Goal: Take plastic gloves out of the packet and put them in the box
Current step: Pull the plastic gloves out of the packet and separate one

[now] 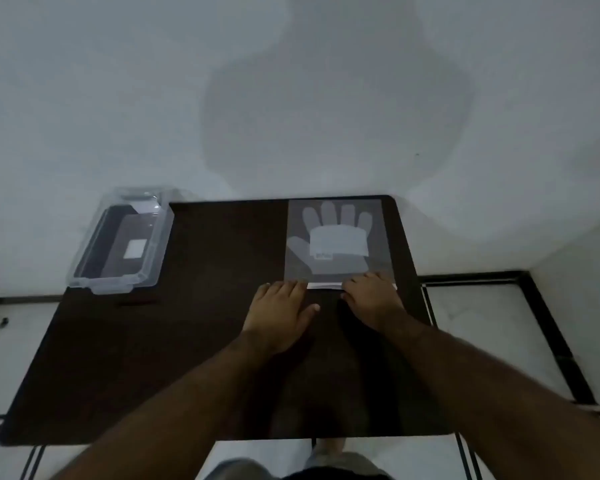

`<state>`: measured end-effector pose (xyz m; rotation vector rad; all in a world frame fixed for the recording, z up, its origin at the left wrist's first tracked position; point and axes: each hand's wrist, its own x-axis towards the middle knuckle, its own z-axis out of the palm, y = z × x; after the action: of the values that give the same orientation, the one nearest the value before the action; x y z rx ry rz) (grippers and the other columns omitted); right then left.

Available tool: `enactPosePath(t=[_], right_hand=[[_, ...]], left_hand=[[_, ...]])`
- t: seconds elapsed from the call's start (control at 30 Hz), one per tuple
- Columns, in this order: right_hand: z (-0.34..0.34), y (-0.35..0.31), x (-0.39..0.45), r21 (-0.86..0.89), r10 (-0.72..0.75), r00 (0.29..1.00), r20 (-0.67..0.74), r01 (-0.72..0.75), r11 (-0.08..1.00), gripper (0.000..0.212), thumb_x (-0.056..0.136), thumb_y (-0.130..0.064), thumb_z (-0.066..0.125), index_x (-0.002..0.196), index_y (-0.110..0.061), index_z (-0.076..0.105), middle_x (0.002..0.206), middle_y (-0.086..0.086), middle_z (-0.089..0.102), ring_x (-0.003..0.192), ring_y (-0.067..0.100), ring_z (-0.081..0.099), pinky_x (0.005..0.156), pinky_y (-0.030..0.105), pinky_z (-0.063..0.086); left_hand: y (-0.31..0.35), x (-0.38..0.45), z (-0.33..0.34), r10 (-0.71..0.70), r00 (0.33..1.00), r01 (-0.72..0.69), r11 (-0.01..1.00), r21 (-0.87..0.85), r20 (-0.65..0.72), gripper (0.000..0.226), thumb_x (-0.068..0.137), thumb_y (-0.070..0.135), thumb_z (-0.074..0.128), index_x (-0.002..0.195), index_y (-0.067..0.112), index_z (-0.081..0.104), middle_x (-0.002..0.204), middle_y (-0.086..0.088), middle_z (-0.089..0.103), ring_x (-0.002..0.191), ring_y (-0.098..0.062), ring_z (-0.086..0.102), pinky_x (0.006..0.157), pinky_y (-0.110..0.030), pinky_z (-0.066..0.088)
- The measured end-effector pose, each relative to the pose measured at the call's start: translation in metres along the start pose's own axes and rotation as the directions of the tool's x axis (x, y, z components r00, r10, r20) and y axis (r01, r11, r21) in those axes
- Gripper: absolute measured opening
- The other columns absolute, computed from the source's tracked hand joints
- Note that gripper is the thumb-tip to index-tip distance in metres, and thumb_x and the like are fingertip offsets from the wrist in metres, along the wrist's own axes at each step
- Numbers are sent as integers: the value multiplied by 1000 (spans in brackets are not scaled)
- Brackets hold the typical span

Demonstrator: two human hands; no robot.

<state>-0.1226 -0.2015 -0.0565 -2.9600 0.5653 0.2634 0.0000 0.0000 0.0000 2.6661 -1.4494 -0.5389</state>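
A clear flat packet of plastic gloves (336,237) lies at the far right of the dark table (187,341), with a pale glove shape and a white label showing through it. My left hand (278,313) and my right hand (371,299) rest palm down at the packet's near edge, fingertips on its white strip. Whether either hand pinches the edge is hidden by the fingers. The clear plastic box (118,244) stands on the table's far left corner, lid off, with a white label visible through it.
A white wall rises just behind the table. Pale floor tiles with dark lines show left, right and below the table's near edge. My feet and shorts are visible at the bottom.
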Motion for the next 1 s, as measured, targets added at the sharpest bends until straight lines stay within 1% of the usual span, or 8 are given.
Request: enactPosePath(t=[0.1,0.23,0.3,0.4,0.57,0.67,0.8,1.0], right_hand=[[13,13,21,16,-19,1000,-1,19,1000,26,106,-41,50,110,-23,69,115,2,71,109,21,61,106,43,47],[15,22,41,42,-53,999,-11,53,998,27,105,-40,50,111,-22,69,113,2,69,105,21,61,99,42,51],[15,29,48,53,-77,997,-26,78,996,27,104,-41,50,108,-23,69,108,1,69,101,21,61,96,41,52],[18,36,53,69,-130,991,-38,132,989,29,105,-38,48,97,-20,68,97,3,70,90,21,61,91,42,54],[16,38,64,193,-86,992,-88,102,976,42,103,-42,32,89,-21,66,85,-1,66,78,17,58,83,40,54],[14,38,72,248,-56,993,-108,81,965,35,103,-36,40,90,-19,68,87,1,69,79,18,61,84,41,54],[18,40,80,355,27,988,-153,29,935,25,104,-32,51,93,-18,68,93,4,72,83,17,65,83,37,58],[18,36,91,385,56,979,-196,24,923,22,105,-31,55,91,-20,66,86,-1,67,74,10,55,74,32,54]], left_hand=[[5,18,20,-15,997,16,1000,-18,76,69,107,65,35,163,25,37,165,-1,46,154,-21,40,128,-48,29],[7,37,37,-15,996,18,999,-30,91,65,108,62,36,159,22,44,160,-2,52,149,-21,45,125,-46,34],[9,45,43,6,996,-4,1000,-19,86,62,108,61,37,156,22,47,157,-2,54,146,-21,48,123,-45,35],[12,56,50,45,996,-43,999,-29,71,59,109,58,38,154,21,49,156,-2,55,145,-21,48,123,-44,34],[13,71,60,61,998,-62,998,-34,-16,58,111,52,38,157,19,47,164,-3,48,153,-21,40,127,-42,28],[14,81,62,39,998,-41,998,-40,-43,57,112,49,36,158,18,47,164,-3,49,153,-21,41,126,-42,28],[13,93,61,-23,998,20,999,-44,-59,52,113,44,37,155,18,52,155,-3,59,144,-21,52,122,-43,34],[7,109,61,-92,993,90,995,-30,-78,32,106,23,53,136,19,65,131,-3,73,119,-23,69,105,-41,52]])
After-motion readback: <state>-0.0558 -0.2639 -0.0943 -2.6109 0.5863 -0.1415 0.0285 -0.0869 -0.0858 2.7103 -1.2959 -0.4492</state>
